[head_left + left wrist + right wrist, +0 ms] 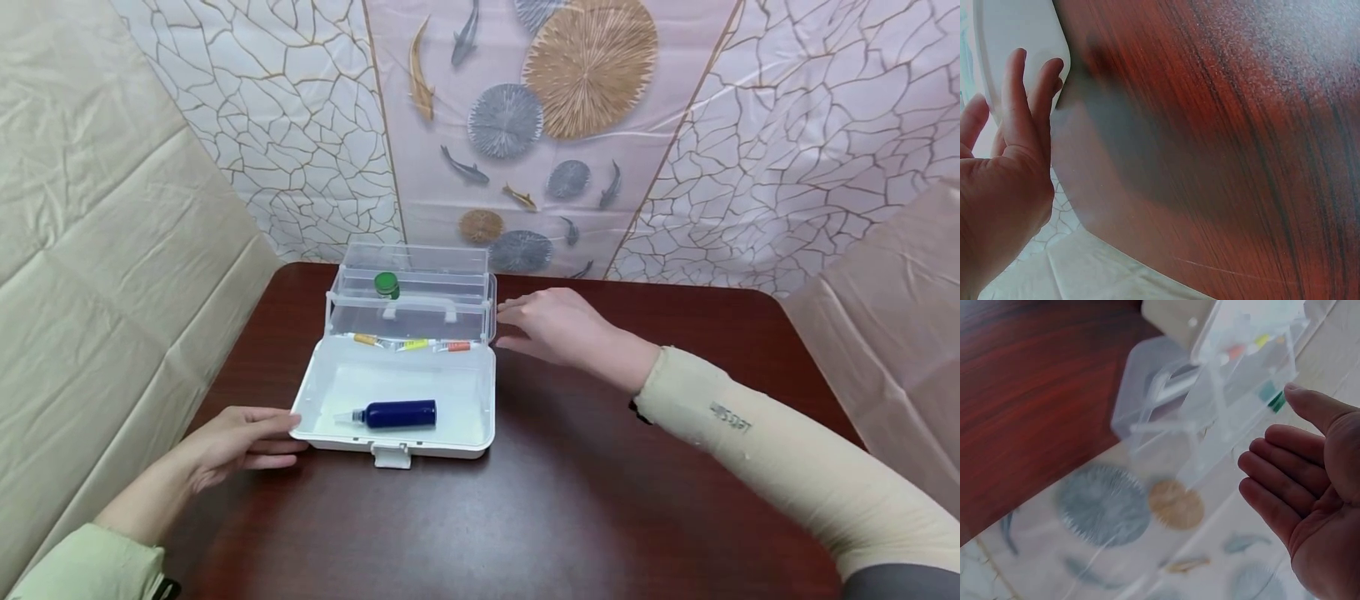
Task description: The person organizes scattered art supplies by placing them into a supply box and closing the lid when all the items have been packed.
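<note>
A white plastic storage box [322, 392] with clear fold-out trays [412, 283] stands opened up on the table. In its base lies a dark blue bottle [401, 414] with a clear pointed nozzle, facing left. Three small tubes with orange, yellow and red labels [413, 344] lie in a row in the lower tray; a green-lidded jar [387, 285] sits higher up. My left hand [243, 442] touches the box's front left corner with extended fingers. My right hand [555, 325], holding nothing, is beside the right end of the trays, fingers loosely bent in the right wrist view.
The box rests on a dark red-brown wooden table [600, 500]. Behind it hangs a patterned cloth [510, 192] with fish and round shapes. Beige cloth walls [90, 275] border the left and right sides. A white latch [392, 455] hangs at the box's front.
</note>
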`<state>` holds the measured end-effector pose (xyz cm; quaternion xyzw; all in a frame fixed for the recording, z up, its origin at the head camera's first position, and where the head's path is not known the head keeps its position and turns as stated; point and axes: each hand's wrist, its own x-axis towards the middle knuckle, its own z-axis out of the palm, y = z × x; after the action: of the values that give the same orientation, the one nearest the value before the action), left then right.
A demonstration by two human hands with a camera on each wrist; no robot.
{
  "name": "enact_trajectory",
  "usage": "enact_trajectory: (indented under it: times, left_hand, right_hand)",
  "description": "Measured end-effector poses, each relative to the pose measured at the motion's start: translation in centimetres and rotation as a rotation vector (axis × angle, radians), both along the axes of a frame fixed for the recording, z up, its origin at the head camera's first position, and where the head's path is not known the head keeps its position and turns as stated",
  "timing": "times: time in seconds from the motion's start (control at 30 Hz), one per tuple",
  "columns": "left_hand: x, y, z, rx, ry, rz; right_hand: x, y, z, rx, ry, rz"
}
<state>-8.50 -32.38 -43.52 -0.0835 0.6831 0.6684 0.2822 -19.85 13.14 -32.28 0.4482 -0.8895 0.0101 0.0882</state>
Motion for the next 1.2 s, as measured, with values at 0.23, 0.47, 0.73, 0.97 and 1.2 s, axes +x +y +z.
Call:
enact_trajectory:
  times: [0.23, 0.47, 0.73, 0.97, 1.2]
  left_hand:
    - [-0.1, -0.1, 0.0, 0.001, -0.001, -0.015]
    - [-0.1, 0.0, -0.1, -0.001, -0.002, -0.012]
    - [0.0, -0.1, 0.0, -0.006, 0.002, -0.014]
    - [0.1, 0.0, 0.1, -0.008, -0.003, -0.008]
    - [0.1, 0.1, 0.2, -0.013, -0.005, -0.004]
  right_hand:
    - [0.4, 4.9, 0.3, -0.056, -0.024, -0.094]
    - [1.2, 9.1, 0.2, -0.067, -0.053, -0.193]
    - [2.2, 12.8, -0.9, -0.075, -0.063, -0.284]
    - [3.4, 15.9, -2.5, -0.077, -0.094, -0.344]
    - [4.8, 18.8, -4.4, -0.067, -0.11, -0.4]
